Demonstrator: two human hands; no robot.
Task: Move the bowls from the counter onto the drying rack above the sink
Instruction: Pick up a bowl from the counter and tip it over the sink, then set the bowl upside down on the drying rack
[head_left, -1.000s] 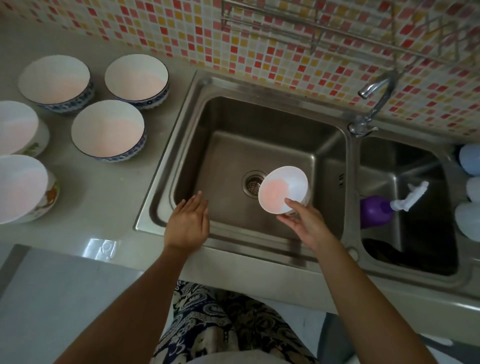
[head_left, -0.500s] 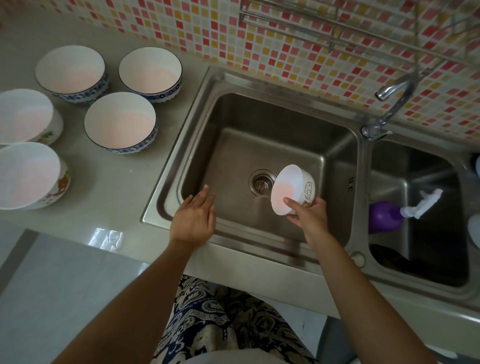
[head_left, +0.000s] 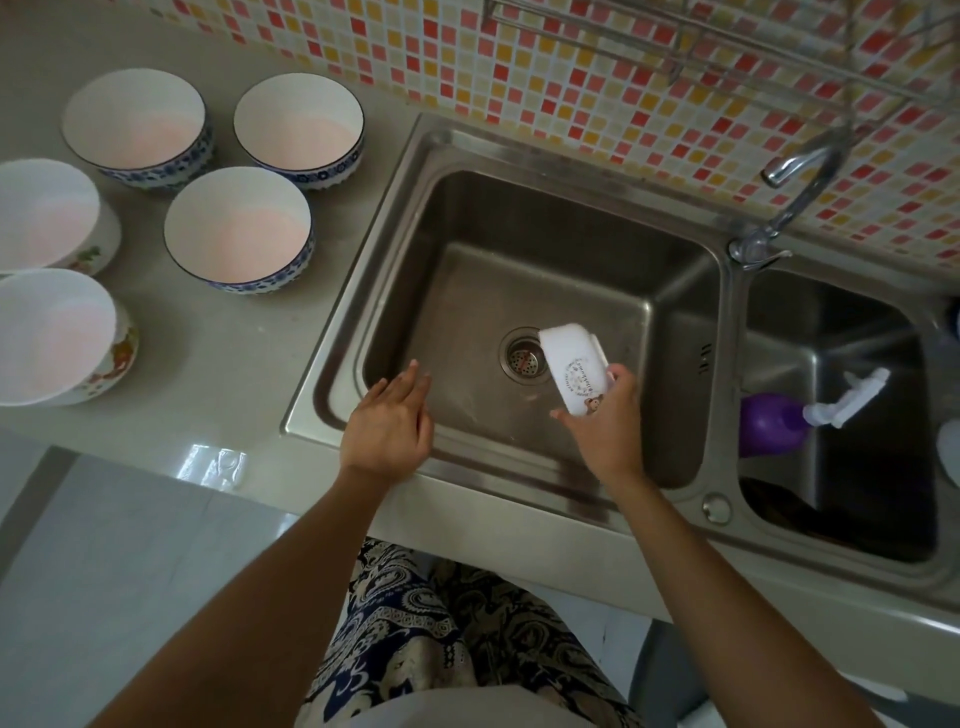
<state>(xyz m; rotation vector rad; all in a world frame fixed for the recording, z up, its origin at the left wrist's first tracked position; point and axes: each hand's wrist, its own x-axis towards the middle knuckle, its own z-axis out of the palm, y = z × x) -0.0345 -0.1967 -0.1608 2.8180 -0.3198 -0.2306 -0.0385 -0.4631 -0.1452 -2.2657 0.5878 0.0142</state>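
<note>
My right hand (head_left: 605, 426) grips a small white bowl (head_left: 574, 366) with a printed picture on its side, tipped mouth-down over the drain (head_left: 522, 359) of the left sink basin (head_left: 467, 218). My left hand (head_left: 389, 428) hovers open and empty above the basin's front edge. On the counter (head_left: 218, 353) to the left stand three blue-patterned bowls (head_left: 239, 231), (head_left: 298, 124), (head_left: 137, 122) and two flower-patterned bowls (head_left: 49, 213), (head_left: 57, 338), all upright. The wire drying rack (head_left: 727, 36) hangs on the tiled wall at the top.
A faucet (head_left: 789, 200) rises between the two basins. The right basin (head_left: 852, 519) holds a purple spray bottle (head_left: 774, 423) with a white trigger and something dark at the bottom. Pale objects show at the far right edge.
My right hand has turned the small bowl from mouth-up to mouth-down over the drain. My left hand has stayed near the sink's front edge.
</note>
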